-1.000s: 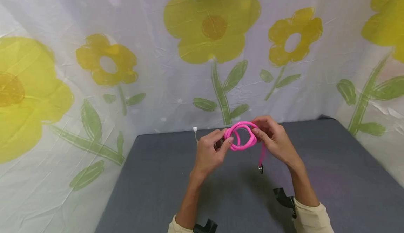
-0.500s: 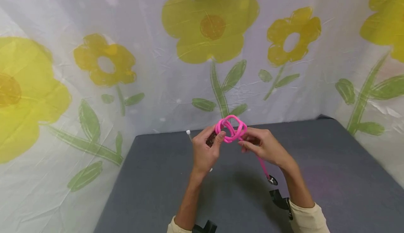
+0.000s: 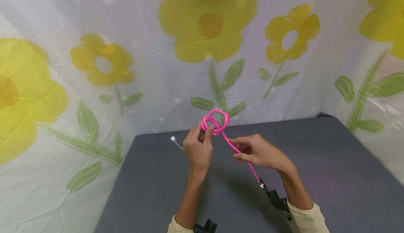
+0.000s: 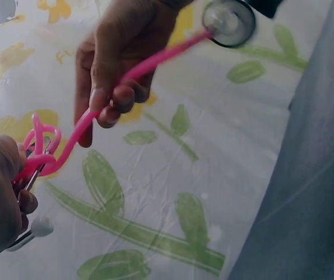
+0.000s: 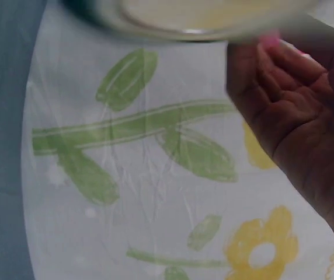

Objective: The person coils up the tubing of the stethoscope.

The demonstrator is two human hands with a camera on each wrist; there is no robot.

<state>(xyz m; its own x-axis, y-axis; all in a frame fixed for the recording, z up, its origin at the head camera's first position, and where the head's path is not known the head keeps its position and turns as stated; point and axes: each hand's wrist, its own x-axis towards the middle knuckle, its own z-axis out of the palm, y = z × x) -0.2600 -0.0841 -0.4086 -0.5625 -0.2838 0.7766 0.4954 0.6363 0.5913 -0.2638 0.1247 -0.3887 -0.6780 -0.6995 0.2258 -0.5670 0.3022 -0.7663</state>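
Head view: pink stethoscope (image 3: pixel 228 140) raised over the grey table (image 3: pixel 142 191), its tube looped into a loose coil at the left hand (image 3: pixel 198 150) and running down through the right hand (image 3: pixel 263 152); chest piece (image 3: pixel 261 184) reads narrow here, whereas the left wrist view gives its round face; that view also shows a shiny metal tube (image 4: pixel 31 178) at the left fingers, mostly hidden from the head; right wrist view gives the right palm, a scrap of pink at its fingers, and a blurred rim (image 5: pixel 196 32) across the top, too near to identify.

Grip: left thumb and fingers closed on the coil and metal part; right thumb and fingers pinched together, only the tube's thickness between them.

Counts: one stethoscope; one chest piece; one white ear tip (image 3: pixel 173 139) in sight, left of the left hand; two cream sleeves (image 3: pixel 306 219); two black wrist mounts (image 3: pixel 205 226); five yellow flowers (image 3: pixel 192 15) on the sheet (image 3: pixel 151 68), outer ones cut by the frame.

Edges: far table edge passes behind the hands, coil overlapping it; left edge well apart from the left hand; grey surface extends widely rightward; a short run of tube spans the gap between hands; chest piece just beside the right mount, contact cannot be told.
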